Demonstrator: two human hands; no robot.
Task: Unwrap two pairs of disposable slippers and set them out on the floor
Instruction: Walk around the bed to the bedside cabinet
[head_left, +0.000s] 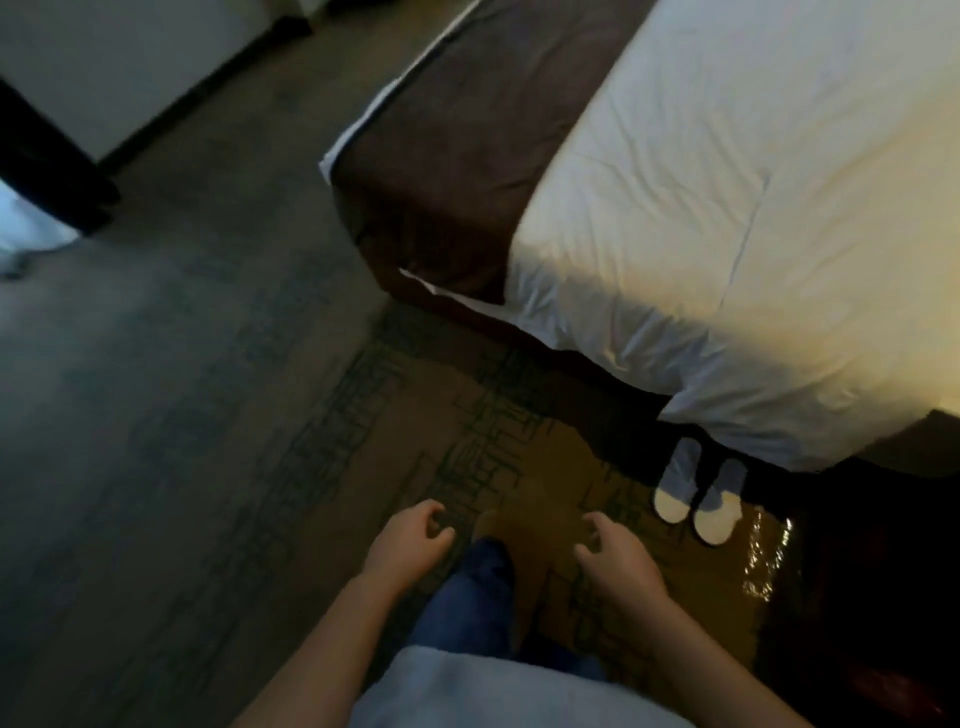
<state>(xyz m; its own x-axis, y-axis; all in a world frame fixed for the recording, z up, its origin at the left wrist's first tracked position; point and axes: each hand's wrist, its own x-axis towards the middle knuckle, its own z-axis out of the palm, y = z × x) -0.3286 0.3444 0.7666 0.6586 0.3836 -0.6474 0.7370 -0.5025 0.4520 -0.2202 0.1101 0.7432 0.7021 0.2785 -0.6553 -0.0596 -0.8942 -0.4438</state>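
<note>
One pair of white disposable slippers (698, 493) lies side by side on the carpet at the foot of the bed's side, toes under the hanging duvet. My left hand (410, 540) and my right hand (618, 556) hover in front of me above the carpet, fingers loosely curled and apart, with nothing in either. The right hand is a short way left of the slippers. No second pair and no wrapper shows in this view.
A bed (727, 208) with a white duvet and a brown runner (441, 156) fills the upper right. Patterned carpet (208, 415) covers the floor. A dark furniture leg (47, 156) stands at the left. My leg in jeans (467, 597) is between my hands.
</note>
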